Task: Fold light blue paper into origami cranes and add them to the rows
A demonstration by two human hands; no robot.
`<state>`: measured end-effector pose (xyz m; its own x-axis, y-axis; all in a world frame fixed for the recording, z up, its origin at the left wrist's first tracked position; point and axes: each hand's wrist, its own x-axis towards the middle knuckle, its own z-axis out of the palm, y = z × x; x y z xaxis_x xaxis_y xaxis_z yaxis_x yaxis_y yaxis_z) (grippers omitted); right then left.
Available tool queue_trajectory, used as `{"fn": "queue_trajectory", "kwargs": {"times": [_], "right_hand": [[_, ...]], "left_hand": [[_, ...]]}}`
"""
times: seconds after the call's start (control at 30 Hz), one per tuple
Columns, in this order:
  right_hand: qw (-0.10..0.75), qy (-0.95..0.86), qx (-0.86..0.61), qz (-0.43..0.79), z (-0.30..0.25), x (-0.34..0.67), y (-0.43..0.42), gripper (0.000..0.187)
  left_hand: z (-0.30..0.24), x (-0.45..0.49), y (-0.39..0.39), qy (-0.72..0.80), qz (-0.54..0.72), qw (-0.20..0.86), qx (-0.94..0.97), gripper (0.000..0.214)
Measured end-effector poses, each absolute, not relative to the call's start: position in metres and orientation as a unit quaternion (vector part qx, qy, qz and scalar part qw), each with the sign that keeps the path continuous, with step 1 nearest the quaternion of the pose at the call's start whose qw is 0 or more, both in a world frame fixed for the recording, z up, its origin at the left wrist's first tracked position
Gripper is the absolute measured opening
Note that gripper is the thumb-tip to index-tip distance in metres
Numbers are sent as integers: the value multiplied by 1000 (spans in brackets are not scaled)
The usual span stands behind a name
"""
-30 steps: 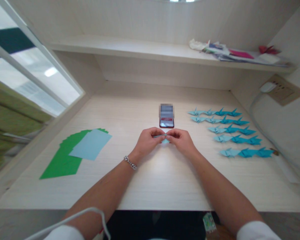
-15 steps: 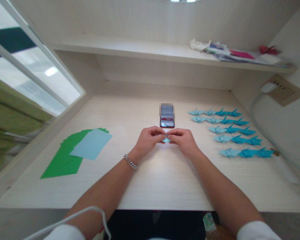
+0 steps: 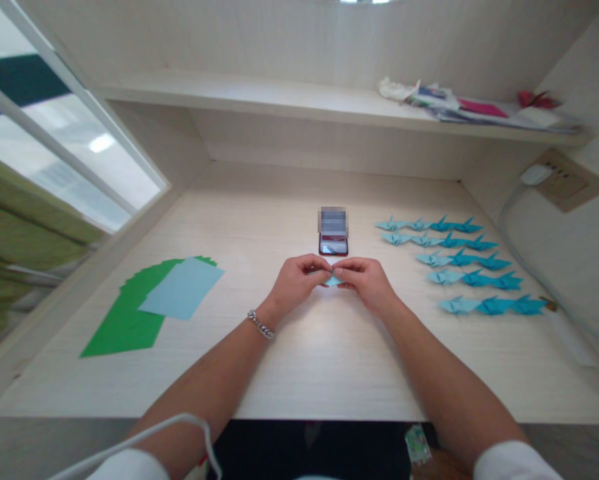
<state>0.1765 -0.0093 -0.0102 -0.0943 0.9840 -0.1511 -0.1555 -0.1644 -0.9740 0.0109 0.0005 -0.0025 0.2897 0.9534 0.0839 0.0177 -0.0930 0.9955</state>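
Observation:
Between my two hands is a small folded piece of light blue paper (image 3: 334, 281), mostly hidden by my fingers. My left hand (image 3: 302, 275) pinches its left side, and my right hand (image 3: 363, 277) pinches its right side, with the thumbs close together over it. Just beyond my fingertips lies a phone (image 3: 334, 245), its upper part blurred out. Off to the right, several rows of folded paper cranes (image 3: 494, 305) in pale and deeper blue stand on the desk (image 3: 299, 373).
At left, a light blue sheet (image 3: 184, 290) overlaps a fanned stack of green paper (image 3: 124, 330). A shelf (image 3: 279, 97) spans the back, with papers (image 3: 484, 108) at its right end. A charger (image 3: 536, 175) sits in the right wall socket, its cable hanging down.
Almost nothing differs. My hands stay at the same spot, and slightly more of the light blue paper shows beneath the fingertips.

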Motion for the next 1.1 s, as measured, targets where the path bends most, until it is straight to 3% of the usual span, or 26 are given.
{"fn": "queue_trajectory", "kwargs": {"times": [0.63, 0.9, 1.1], "right_hand": [[492, -449, -485, 567, -14, 178, -8, 28], [492, -461, -490, 553, -12, 175, -9, 29], [501, -453, -496, 546, -9, 174, -9, 30]], "left_hand": [[-7, 11, 2, 410, 437, 568, 564, 12], [-11, 9, 3, 419, 437, 520, 602, 16], [-9, 11, 3, 421, 442, 562, 559, 18]]}}
